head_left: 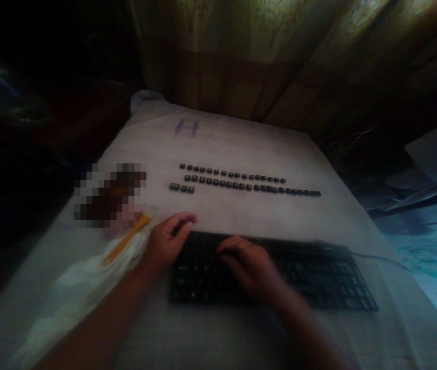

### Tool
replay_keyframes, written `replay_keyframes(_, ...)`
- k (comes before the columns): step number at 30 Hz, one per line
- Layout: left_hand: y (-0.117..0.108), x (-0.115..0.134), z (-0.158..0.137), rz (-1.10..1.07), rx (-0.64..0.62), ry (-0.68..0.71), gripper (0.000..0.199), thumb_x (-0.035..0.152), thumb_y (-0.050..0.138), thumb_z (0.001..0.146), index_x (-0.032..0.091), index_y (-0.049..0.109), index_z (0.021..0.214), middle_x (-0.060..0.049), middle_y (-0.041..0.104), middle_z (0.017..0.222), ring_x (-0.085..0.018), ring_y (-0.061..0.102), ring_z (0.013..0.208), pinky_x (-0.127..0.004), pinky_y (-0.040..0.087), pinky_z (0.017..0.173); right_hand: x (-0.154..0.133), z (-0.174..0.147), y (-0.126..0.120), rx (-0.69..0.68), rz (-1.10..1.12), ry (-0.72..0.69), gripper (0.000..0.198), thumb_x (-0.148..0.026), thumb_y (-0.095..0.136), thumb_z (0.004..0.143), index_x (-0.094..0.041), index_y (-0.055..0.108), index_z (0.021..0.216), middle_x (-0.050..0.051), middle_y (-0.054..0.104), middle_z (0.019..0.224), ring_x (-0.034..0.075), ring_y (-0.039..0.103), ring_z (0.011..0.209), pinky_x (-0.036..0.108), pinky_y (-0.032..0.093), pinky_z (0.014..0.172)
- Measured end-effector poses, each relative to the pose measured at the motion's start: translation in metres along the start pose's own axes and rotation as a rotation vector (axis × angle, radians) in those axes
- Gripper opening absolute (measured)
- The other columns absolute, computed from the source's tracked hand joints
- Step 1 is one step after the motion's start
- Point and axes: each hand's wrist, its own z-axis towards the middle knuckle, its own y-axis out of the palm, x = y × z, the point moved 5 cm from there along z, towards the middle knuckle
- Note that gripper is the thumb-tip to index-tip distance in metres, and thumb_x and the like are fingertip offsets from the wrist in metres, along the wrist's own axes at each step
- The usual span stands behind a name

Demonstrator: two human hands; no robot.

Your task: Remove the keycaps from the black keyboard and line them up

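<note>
A black keyboard (pixel 310 282) lies across the near part of the cloth-covered table. My left hand (pixel 166 241) is at its upper left corner, fingers curled and thumb tip close to them; anything between them is too blurred to see. Over the left-middle keys, my right hand (pixel 251 264) is closed in a pinch. A thin dark line shows along its fingers, but what it holds cannot be made out. Beyond the keyboard, loose black keycaps (pixel 237 185) stand in rows, with a short group of 3 keycaps (pixel 183 188) at the left.
On the left, a brush with an orange handle (pixel 126 240) lies on a crumpled white cloth (pixel 83 280). A pixelated dark item (pixel 112 195) sits behind it. The keyboard's cable (pixel 380 257) runs off right. A curtain (pixel 241 67) hangs behind the table (pixel 249 139).
</note>
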Motion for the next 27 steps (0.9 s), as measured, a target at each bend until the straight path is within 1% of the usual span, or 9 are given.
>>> replay_keyframes(3, 0.000, 0.000, 0.000, 0.001, 0.005, -0.002, 0.025, 0.033, 0.054, 0.086, 0.020, 0.067, 0.102, -0.005, 0.074, 0.098, -0.020, 0.068, 0.092, -0.037, 0.053, 0.087, -0.002, 0.003, 0.003, -0.025, -0.008, -0.008, 0.015, -0.014, 0.047, 0.092, -0.021, 0.059, 0.098, 0.005, 0.068, 0.091, 0.017, 0.065, 0.084, 0.031, 0.054, 0.078)
replay_keyframes(9, 0.000, -0.001, 0.001, 0.008, 0.004, 0.000, 0.025, 0.033, 0.054, 0.086, 0.020, 0.067, 0.102, -0.005, 0.074, 0.098, -0.020, 0.068, 0.092, -0.036, 0.054, 0.086, -0.006, 0.010, 0.005, -0.089, 0.001, 0.044, 0.014, -0.014, 0.049, 0.092, -0.020, 0.061, 0.097, 0.004, 0.068, 0.091, 0.017, 0.065, 0.085, 0.031, 0.053, 0.079)
replay_keyframes(15, 0.000, -0.001, 0.000, 0.005, 0.006, -0.001, 0.025, 0.034, 0.054, 0.085, 0.020, 0.068, 0.102, -0.005, 0.074, 0.098, -0.021, 0.069, 0.092, -0.036, 0.054, 0.086, -0.012, 0.018, 0.009, -0.169, -0.075, 0.030, 0.013, -0.013, 0.051, 0.090, -0.019, 0.062, 0.094, 0.003, 0.068, 0.088, 0.016, 0.064, 0.080, 0.029, 0.051, 0.074)
replay_keyframes(19, 0.000, 0.001, 0.001, 0.015, -0.003, 0.009, 0.025, 0.033, 0.053, 0.085, 0.020, 0.068, 0.101, -0.005, 0.074, 0.098, -0.020, 0.069, 0.092, -0.035, 0.054, 0.084, -0.011, 0.024, 0.009, -0.207, -0.122, 0.092, 0.011, -0.012, 0.053, 0.089, -0.019, 0.063, 0.089, 0.002, 0.068, 0.083, 0.015, 0.063, 0.074, 0.027, 0.051, 0.070)
replay_keyframes(22, -0.001, 0.002, 0.001, 0.048, -0.002, 0.030, 0.025, 0.032, 0.053, 0.086, 0.020, 0.068, 0.101, -0.004, 0.074, 0.098, -0.020, 0.068, 0.092, -0.034, 0.053, 0.086, -0.009, 0.020, 0.006, -0.186, -0.091, 0.080, 0.012, -0.012, 0.054, 0.088, -0.019, 0.063, 0.091, 0.003, 0.069, 0.086, 0.016, 0.064, 0.078, 0.029, 0.051, 0.074)
replay_keyframes(25, 0.000, 0.002, 0.000, 0.094, -0.005, 0.058, 0.024, 0.032, 0.053, 0.086, 0.021, 0.068, 0.101, -0.003, 0.074, 0.099, -0.020, 0.068, 0.094, -0.034, 0.053, 0.087, -0.002, 0.011, 0.002, -0.107, -0.028, 0.081, 0.013, -0.015, 0.052, 0.090, -0.020, 0.063, 0.095, 0.003, 0.070, 0.091, 0.017, 0.066, 0.084, 0.031, 0.052, 0.079)
replay_keyframes(27, 0.001, 0.003, 0.000, 0.114, -0.011, 0.067, 0.023, 0.031, 0.052, 0.086, 0.021, 0.068, 0.100, -0.003, 0.074, 0.098, -0.020, 0.068, 0.094, -0.034, 0.053, 0.087, 0.003, 0.005, 0.001, -0.048, -0.009, 0.094, 0.014, -0.016, 0.050, 0.090, -0.021, 0.062, 0.095, 0.003, 0.070, 0.091, 0.017, 0.067, 0.084, 0.031, 0.053, 0.080)
